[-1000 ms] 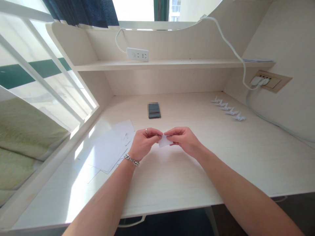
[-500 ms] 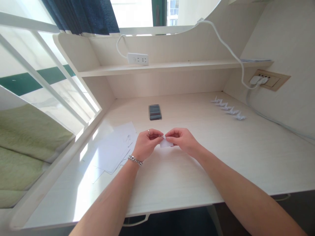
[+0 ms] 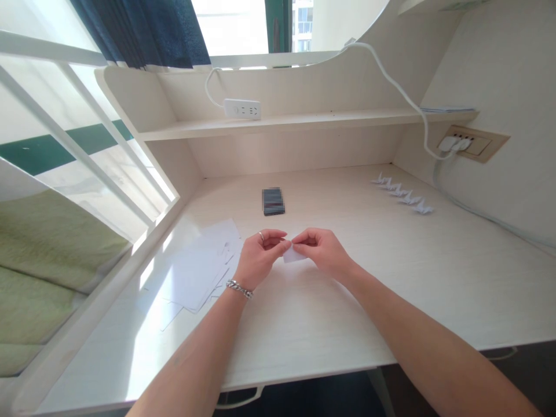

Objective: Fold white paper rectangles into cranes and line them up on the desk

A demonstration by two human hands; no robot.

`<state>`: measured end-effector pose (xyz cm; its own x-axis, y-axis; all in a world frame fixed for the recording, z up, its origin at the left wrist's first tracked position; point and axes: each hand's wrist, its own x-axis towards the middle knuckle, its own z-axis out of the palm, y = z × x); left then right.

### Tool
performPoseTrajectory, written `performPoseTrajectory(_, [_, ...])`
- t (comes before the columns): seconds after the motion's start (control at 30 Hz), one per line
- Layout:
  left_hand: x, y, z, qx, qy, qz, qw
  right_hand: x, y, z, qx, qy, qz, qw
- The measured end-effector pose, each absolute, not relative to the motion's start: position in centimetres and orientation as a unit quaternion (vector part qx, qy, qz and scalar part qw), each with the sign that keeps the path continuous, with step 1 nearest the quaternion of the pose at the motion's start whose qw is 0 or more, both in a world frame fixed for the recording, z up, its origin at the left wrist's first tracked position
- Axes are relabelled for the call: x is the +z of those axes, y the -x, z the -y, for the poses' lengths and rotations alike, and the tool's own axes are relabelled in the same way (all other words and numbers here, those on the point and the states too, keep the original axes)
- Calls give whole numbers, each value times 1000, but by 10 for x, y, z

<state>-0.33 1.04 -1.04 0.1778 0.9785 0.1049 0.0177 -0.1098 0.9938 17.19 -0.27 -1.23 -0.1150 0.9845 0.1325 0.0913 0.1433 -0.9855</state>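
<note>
A small folded piece of white paper point(image 3: 293, 255) is held just above the desk between my two hands. My left hand point(image 3: 263, 252), with a ring and a silver chain bracelet, pinches its upper left corner between thumb and fingers. At the upper right edge, my right hand point(image 3: 320, 249) grips the same paper, thumb on the near side. Both sets of fingertips almost meet and hide the top of the folds. Several folded paper cranes point(image 3: 402, 193) stand in a slanting row at the back right of the desk.
Loose white sheets point(image 3: 204, 266) lie in a pile left of my left hand. A dark, pixelated block point(image 3: 273, 201) sits beyond my hands. On the shelf point(image 3: 304, 121) rests a white power strip point(image 3: 242, 109). A white cable point(image 3: 403, 87) runs to the wall socket point(image 3: 478, 145).
My fingertips have drawn closer together over the top of the paper, covering more of it. The whole view has shifted slightly; the cranes and sheets stay in place.
</note>
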Motion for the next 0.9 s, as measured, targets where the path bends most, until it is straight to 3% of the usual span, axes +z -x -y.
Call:
performPoseTrajectory(0.4, [-13, 4, -11, 478, -588, -437, 485, -10, -170, 6, 417, 471, 627, 459])
performPoseTrajectory(0.7, [-3, 2, -8, 498, -547, -419, 527, -12, -170, 3, 469, 468, 575, 480])
performPoseTrajectory(0.9, [-11, 2, -9, 457, -617, -440, 466, -14, -171, 3, 457, 475, 594, 461])
